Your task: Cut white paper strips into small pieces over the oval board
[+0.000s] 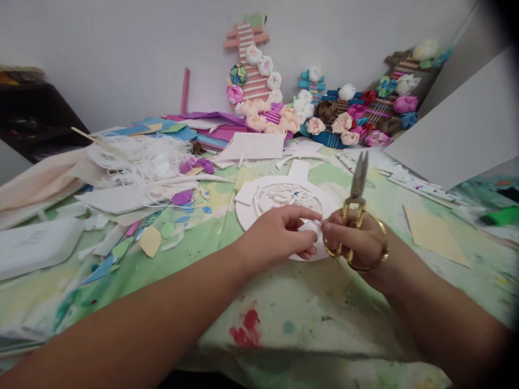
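My left hand (281, 232) is closed on a small white piece of paper (311, 226), pinched between thumb and fingers. My right hand (363, 237) has the gold handles of a pair of scissors (357, 183) hooked over its fingers, the blades pointing up and away. Its thumb and fingertip meet close by the paper piece; whether they grip it too I cannot tell. Under both hands lies a flat white rounded cutout (244, 215) with tabs, partly hidden by them. Many short white bits (284, 194) fill a ring at its centre.
White string (133, 162) and coloured paper scraps (156, 237) spread over the left side, beside a white box (38, 243). Decorated guitar-like pieces with paper flowers (255, 81) lean on the back wall. A cream sheet (436, 235) and thin sticks (421, 189) lie to the right.
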{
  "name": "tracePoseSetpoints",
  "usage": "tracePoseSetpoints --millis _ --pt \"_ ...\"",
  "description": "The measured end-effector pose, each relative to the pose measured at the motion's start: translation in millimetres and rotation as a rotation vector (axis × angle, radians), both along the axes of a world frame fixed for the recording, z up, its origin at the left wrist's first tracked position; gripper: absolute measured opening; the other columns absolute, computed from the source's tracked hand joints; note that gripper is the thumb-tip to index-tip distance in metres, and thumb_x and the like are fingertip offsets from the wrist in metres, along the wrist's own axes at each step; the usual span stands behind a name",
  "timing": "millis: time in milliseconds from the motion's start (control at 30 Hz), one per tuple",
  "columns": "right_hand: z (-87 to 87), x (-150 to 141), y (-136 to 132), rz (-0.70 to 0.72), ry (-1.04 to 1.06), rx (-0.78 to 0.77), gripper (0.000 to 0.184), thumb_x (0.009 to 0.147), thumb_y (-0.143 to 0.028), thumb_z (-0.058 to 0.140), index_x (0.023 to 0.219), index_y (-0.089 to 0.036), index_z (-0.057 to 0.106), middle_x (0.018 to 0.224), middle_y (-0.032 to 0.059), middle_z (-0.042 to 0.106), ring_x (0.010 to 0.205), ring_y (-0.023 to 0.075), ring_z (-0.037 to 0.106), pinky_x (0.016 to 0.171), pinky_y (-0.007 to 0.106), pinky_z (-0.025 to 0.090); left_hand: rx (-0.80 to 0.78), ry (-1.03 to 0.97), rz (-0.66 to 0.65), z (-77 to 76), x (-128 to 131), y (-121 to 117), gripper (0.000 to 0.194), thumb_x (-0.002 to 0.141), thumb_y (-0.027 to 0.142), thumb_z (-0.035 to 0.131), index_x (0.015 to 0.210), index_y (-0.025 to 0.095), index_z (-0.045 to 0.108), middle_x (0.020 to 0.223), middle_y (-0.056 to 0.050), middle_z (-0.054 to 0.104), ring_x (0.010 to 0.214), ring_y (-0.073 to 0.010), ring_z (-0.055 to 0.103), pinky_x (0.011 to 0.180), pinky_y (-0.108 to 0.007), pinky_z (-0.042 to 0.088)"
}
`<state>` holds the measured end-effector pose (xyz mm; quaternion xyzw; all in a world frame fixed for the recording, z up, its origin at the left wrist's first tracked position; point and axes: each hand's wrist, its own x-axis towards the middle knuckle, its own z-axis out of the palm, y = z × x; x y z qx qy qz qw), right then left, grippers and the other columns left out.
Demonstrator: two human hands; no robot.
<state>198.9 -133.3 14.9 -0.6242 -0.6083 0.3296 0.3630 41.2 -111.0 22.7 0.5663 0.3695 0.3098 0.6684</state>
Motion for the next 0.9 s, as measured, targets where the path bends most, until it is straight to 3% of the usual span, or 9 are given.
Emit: tracePoseSetpoints --millis 167,267,433,600,700,800,900 --pt "-2.7 -8.2 13.6 -0.013 0.071 0.033 0.025 0.062 -0.040 0.053 0.060 -0.019 0.039 0.050 -0.0031 0.045 0.045 0.0098 0.043 0.042 0.022 0.033 0.033 -0.012 0.044 -2.1 -0.1 2.6 0.038 0.065 0.012 0.053 0.103 0.017 0.050 0.059 0.002 0.054 0.052 -0.0070 0.055 0.058 -0.023 0.048" --pt "0.6 0.1 27.3 -0.050 -0.115 0.052 0.027 0.061 -0.042 0.054 0.063 -0.019 0.041 0.058 -0.0017 0.051 0.047 0.0092 0.043 0.043 0.022 0.032 0.043 -0.055 0.134 -3.6 0.0 4.4 0.038 0.065 0.013 0.054 0.103 0.017 0.046 0.060 0.003 0.053 0.056 -0.0084 0.056 0.060 -0.025 0.048" --pt "10.7 6.6 40.2 -0.051 -0.508 0.065 0.031 0.064 -0.050 0.050 0.063 -0.019 0.047 0.057 -0.0014 0.051 0.046 0.0097 0.042 0.042 0.022 0.029 0.055 -0.039 0.189 -3.0 -1.1 6.7 0.015 0.065 0.021 0.057 0.078 0.014 0.050 0.072 -0.002 0.055 0.062 -0.0093 0.056 0.059 -0.024 0.047" --pt "27.9 7.6 20.3 -0.122 -0.377 0.081 0.041 0.070 -0.059 0.036 0.066 -0.020 0.051 0.055 -0.0018 0.048 0.050 0.0106 0.044 0.043 0.022 0.032 0.070 -0.051 0.309 -5.1 -4.3 10.9 0.020 0.063 0.029 0.060 0.076 0.015 0.056 0.072 0.000 0.054 0.056 -0.0053 0.050 0.053 -0.018 0.043" --pt "31.6 5.8 7.1 0.006 -0.443 0.022 0.042 0.072 -0.058 0.033 0.060 -0.019 0.045 0.052 -0.0023 0.043 0.049 0.0103 0.040 0.044 0.022 0.031 0.068 -0.121 0.364 -6.8 -5.3 13.3 0.023 0.062 0.032 0.061 0.077 0.015 0.057 0.065 0.002 0.052 0.051 -0.0044 0.047 0.048 -0.017 0.041" --pt "27.7 2.4 -0.2 0.135 -0.639 0.062 0.041 0.071 -0.058 0.035 0.056 -0.019 0.039 0.051 -0.0024 0.042 0.048 0.0105 0.038 0.044 0.022 0.027 0.044 -0.222 0.373 -6.5 -5.3 14.1 0.025 0.062 0.031 0.062 0.077 0.013 0.056 0.066 0.001 0.054 0.056 -0.0058 0.052 0.058 -0.020 0.046" --pt "23.1 0.1 -3.2 0.176 -0.787 0.080 0.041 0.070 -0.058 0.036 0.056 -0.020 0.038 0.051 -0.0015 0.045 0.046 0.0109 0.038 0.043 0.023 0.023 0.045 -0.270 0.386 -4.4 -5.5 14.2 0.025 0.061 0.030 0.062 0.077 0.011 0.056 0.066 0.001 0.055 0.057 -0.0066 0.054 0.062 -0.022 0.047"
